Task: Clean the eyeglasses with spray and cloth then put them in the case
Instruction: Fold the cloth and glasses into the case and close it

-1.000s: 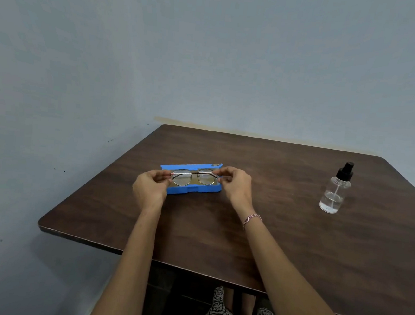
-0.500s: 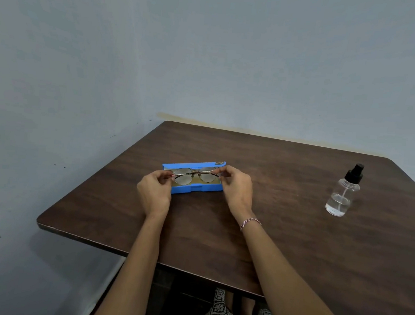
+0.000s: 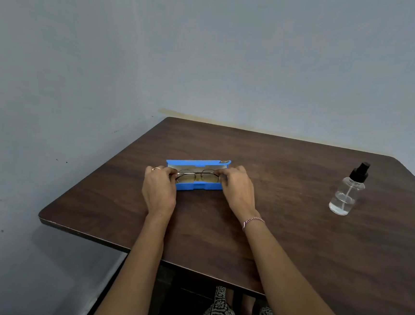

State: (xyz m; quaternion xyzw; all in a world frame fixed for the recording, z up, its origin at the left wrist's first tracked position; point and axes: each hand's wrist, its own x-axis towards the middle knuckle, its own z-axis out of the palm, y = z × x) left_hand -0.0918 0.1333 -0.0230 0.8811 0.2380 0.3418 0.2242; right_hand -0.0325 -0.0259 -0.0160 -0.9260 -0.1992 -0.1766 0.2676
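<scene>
Eyeglasses lowered into case; hands hide ends, likely pinching; bottle apart.

Left grip and right grip extended forward — both pinching, knuckles up.

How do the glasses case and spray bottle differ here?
The case is blue, opaque, lying flat with its lid open; the spray bottle is clear, upright, black-capped. The left hand and right hand pinch the eyeglasses at the case; the bottle stands untouched. Both rest on the table.
</scene>
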